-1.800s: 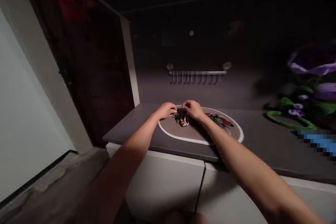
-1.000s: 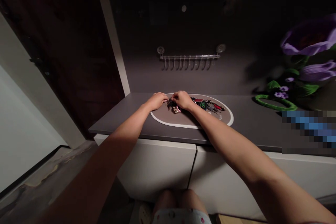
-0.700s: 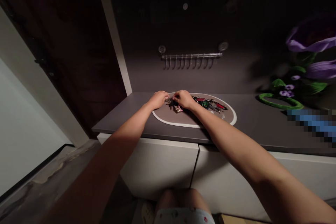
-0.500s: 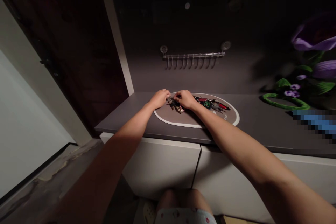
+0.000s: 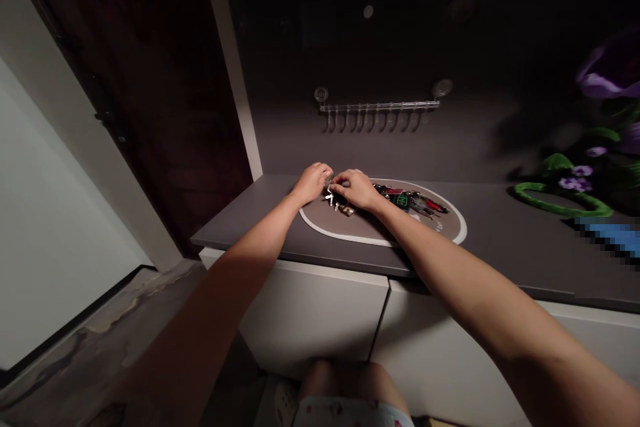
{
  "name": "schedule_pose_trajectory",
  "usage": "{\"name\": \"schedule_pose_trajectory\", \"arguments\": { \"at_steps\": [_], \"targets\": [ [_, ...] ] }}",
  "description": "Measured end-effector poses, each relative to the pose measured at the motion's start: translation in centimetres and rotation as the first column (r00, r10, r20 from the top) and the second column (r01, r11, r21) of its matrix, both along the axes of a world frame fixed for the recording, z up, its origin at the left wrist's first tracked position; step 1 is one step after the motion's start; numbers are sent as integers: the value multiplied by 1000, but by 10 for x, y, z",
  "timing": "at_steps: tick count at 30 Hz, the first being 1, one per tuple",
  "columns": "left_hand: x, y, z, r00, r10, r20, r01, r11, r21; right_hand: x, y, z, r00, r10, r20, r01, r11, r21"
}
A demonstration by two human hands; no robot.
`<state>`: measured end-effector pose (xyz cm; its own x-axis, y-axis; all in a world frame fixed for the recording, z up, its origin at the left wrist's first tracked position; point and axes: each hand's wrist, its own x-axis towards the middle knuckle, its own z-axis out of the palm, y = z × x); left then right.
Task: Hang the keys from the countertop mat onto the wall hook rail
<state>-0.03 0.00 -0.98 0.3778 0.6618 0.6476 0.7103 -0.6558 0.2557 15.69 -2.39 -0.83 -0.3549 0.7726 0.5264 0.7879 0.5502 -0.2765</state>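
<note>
Clearly, both hands were at work over the left part of the oval mat [image 5: 360, 225], which lay on the dark tabletop [image 5: 245, 213]. The left hand [image 5: 313, 181], above the mat's left end, pinched the top of a bunch of keys [image 5: 330, 199] between thumb and fingers, with the key blades pointing down towards the mat. The right hand [image 5: 354, 188], above the middle of the mat's far half, had its fingertips drawn together right by the same bunch; whether they gripped anything could not be told. A small pale charm [image 5: 348, 211] showed on the mat below the right hand.

On the mat's right half sat a dark fob [image 5: 401, 201] with a green mark, and a red item [image 5: 436, 206] among other keys. Behind the mat, a clear hook rail [image 5: 380, 106] was fixed to the wall. Well to the right of the mat stood purple flowers [image 5: 607, 80] and a fuzzy green ring [image 5: 557, 207]. White cabinet doors [image 5: 320, 300] were below the mat.
</note>
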Motion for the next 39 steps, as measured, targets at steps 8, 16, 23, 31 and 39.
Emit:
{"name": "schedule_pose_trajectory", "arguments": {
  "at_steps": [8, 16, 23, 31, 39],
  "targets": [
    [3, -7, 7, 996, -24, 86, 21, 999, 34, -2, 4, -2, 992, 3, -123, 2, 999, 43],
    [1, -7, 9, 990, -4, 142, -5, 998, 63, -5, -1, 2, 974, 35, -224, -17, 997, 80],
    [-4, -3, 8, 971, 43, 235, -51, 998, 27, -1, 1, 6, 933, 96, -346, -64, 993, 102],
    [-3, -4, 5, 960, -46, 278, 80, 990, -116, 1, 5, 7, 794, 150, -589, -172, 985, 19],
    [-1, -12, 10, 966, -146, 213, 146, 989, 14, 3, 6, 7, 608, 160, -777, -313, 949, -50]
  ]
}}
